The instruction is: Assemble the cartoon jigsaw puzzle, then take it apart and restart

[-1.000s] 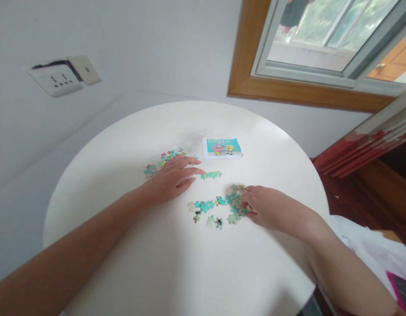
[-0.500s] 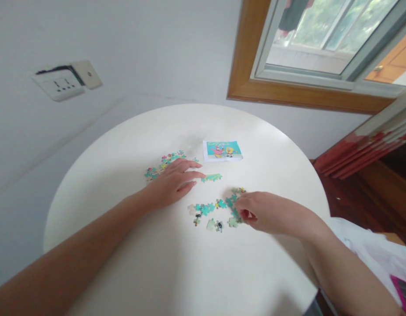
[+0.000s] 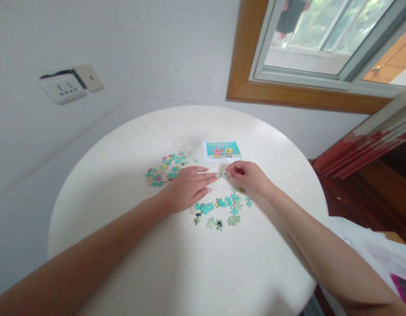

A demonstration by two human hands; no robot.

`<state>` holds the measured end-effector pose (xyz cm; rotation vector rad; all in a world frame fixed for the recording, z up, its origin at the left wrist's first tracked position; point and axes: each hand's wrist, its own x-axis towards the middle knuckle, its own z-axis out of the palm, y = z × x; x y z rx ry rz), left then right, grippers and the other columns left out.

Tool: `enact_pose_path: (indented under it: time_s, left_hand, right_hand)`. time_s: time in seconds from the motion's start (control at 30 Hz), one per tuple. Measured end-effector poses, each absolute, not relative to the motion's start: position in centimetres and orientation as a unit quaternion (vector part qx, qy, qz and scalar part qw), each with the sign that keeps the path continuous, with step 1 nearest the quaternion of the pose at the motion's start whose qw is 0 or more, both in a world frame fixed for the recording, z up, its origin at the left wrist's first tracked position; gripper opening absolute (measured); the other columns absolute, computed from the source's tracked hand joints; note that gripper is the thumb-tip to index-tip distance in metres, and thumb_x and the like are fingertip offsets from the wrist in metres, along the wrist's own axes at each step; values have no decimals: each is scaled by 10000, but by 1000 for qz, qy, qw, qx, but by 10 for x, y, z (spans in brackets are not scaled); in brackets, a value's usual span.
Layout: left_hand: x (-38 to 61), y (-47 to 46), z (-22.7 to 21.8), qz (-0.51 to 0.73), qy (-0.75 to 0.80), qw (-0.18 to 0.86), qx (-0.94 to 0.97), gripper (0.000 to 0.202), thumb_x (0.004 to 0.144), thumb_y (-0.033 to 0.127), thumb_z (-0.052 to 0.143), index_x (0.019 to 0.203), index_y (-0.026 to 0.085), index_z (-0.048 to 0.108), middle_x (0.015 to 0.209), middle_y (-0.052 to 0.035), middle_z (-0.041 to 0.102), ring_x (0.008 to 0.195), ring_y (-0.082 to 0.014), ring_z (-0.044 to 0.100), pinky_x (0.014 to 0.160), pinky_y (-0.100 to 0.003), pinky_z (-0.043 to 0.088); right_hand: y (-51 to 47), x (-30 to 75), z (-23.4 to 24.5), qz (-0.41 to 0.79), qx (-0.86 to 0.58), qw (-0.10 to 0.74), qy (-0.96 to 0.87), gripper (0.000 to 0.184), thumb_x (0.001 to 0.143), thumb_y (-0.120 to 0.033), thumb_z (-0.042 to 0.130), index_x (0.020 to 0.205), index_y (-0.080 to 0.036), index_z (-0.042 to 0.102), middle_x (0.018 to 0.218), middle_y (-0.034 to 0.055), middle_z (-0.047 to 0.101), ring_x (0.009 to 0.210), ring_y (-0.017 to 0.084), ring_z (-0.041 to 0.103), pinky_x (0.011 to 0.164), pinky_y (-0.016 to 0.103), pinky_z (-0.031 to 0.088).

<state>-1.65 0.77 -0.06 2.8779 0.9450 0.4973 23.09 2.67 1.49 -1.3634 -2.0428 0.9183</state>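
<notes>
Two small green-and-turquoise knobbed jigsaw pieces sit close together near the middle of a smooth, round white desk [image 3: 189,272]: one, the left piece [image 3: 219,176], by a left fingertip, the other, the right piece [image 3: 226,174], at the right fingertips. Whether they touch is too small to tell.

Just beyond lies a rectangular paper picture card [image 3: 222,151] with a white margin, showing a pink and a yellow cartoon figure on turquoise. Nearer the wearer, a loose ring of pale green and turquoise pieces [image 3: 234,211] is spread out; to the left, a denser heap of multicoloured pieces [image 3: 157,183] reaches the left hand.

The left hand [image 3: 185,191] rests palm down, fingers extended and slightly parted, index finger at its piece. The right hand [image 3: 247,174] is curled, pinching its piece between thumb and fingers.

Around the desk: a plain white wall [image 3: 170,48] with a white plastic socket plate [image 3: 66,90], a metal-framed sliding window [image 3: 304,75] in brown wooden trim [image 3: 308,96], a red-and-white cloth curtain [image 3: 354,147], and dark reddish-brown flooring [image 3: 334,188].
</notes>
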Motion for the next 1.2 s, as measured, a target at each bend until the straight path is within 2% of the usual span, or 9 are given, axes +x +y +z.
enact_pose_path:
  time_s: [0.17, 0.3, 0.67, 1.0, 1.2]
  left_hand:
    - [-14, 8, -3, 154, 306, 16, 939, 412, 1003, 347, 377, 1382, 233, 493, 1408, -31, 538, 1303, -245, 413, 1109, -450, 278]
    - [-15, 9, -4, 150, 308, 12, 939, 408, 1006, 356, 372, 1371, 233, 505, 1410, -19, 537, 1301, -243, 416, 1114, -442, 267]
    - [-13, 9, -3, 161, 307, 26, 938, 408, 1004, 365, 366, 1364, 248, 517, 1390, -26, 555, 1275, -233, 440, 1099, -439, 289]
    - [-14, 8, -2, 163, 309, 37, 936, 402, 1003, 369, 372, 1362, 259, 517, 1388, -24, 557, 1270, -232, 447, 1093, -443, 303]
    - [-14, 8, -2, 165, 308, 36, 936, 403, 1005, 364, 366, 1359, 253, 522, 1384, -29, 561, 1263, -235, 448, 1086, -444, 306]
  right_hand:
    - [32, 225, 9, 292, -522, 235, -767, 241, 846, -264, 527, 891, -149, 734, 713, 12, 660, 630, 115, 515, 604, 231, 376]
    - [34, 224, 11, 281, -520, 204, -780, 257, 862, -249, 510, 911, -166, 748, 746, 12, 676, 653, 120, 534, 631, 235, 383]
    - [32, 221, 16, 223, -521, 186, -803, 244, 871, -217, 517, 926, -174, 751, 848, 40, 711, 732, 137, 579, 690, 237, 405]
    - [36, 226, 11, 240, -513, 206, -798, 214, 851, -230, 528, 865, -161, 730, 788, 29, 686, 698, 129, 562, 663, 227, 406]
    - [37, 229, 11, 313, -515, 234, -763, 193, 811, -285, 556, 818, -152, 695, 725, 10, 642, 655, 117, 536, 626, 224, 404]
